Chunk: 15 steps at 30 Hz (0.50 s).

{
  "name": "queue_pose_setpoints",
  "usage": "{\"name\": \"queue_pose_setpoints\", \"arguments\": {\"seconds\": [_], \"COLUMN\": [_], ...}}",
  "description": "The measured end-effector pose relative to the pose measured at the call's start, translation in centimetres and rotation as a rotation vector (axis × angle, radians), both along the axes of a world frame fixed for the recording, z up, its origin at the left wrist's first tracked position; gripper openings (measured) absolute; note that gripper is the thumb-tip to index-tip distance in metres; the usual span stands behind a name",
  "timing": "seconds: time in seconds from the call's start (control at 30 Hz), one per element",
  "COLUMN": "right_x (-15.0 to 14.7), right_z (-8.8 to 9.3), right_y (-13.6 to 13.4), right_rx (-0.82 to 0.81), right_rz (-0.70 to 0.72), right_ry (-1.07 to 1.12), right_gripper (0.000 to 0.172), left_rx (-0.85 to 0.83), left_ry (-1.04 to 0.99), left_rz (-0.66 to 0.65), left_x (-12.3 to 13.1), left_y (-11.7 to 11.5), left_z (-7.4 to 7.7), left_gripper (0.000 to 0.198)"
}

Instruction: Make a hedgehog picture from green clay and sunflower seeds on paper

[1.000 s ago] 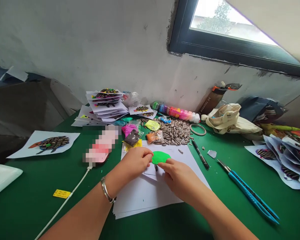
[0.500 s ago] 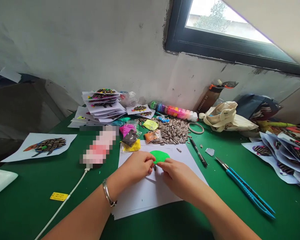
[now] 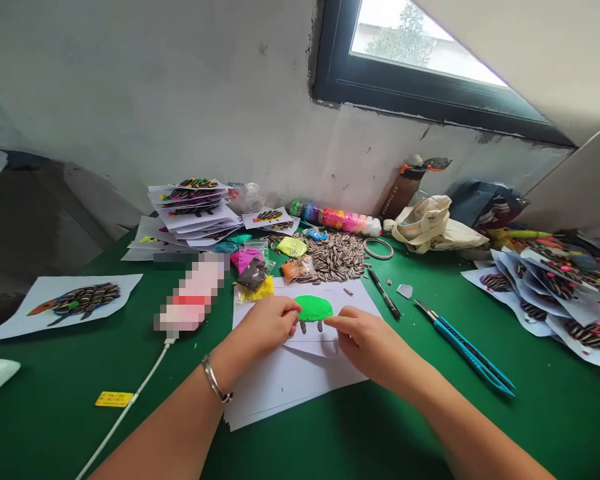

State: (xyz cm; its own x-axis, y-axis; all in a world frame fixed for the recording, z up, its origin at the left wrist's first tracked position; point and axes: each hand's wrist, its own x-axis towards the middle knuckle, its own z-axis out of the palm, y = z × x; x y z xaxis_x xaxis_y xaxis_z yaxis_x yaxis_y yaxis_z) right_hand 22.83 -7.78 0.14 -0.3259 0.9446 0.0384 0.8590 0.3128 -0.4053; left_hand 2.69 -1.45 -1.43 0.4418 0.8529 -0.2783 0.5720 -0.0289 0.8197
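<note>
Head view: one green clay disc lies on the white paper, with two dark seeds just below it. Left hand, fingers curled, touches its left edge; right hand is pinched closed beside it (contents unclear).

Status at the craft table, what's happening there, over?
Left hand, right hand: fingertips at edges of green clay oval. Oval flat on white paper. Sunflower seeds piled behind, nothing blocking.
</note>
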Motion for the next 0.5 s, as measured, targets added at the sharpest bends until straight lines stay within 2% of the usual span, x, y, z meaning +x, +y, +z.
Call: {"name": "queue_pose_setpoints", "arguments": {"seconds": [0.27, 0.37, 0.5], "right_x": [-0.3, -0.2, -0.1], "right_z": [-5.0, -5.5, -5.2], "right_y": [-0.5, -0.4, -0.6], "right_rx": [0.242, 0.273, 0.281], "right_rz": [0.010, 0.033, 0.061], "right_ry": [-0.071, -0.046, -0.112], "right_gripper": [0.042, 0.045, 0.040], "left_rx": [0.080, 0.081, 0.069], "left_ry": [0.000, 0.008, 0.019], "left_rz": [0.038, 0.038, 0.028], "left_x": [0.0, -0.1, -0.1], "left_y": [0.2, 0.3, 0.2], "left_z": [-1.6, -1.8, -1.8], "left_gripper": [0.031, 0.032, 0.033]}}
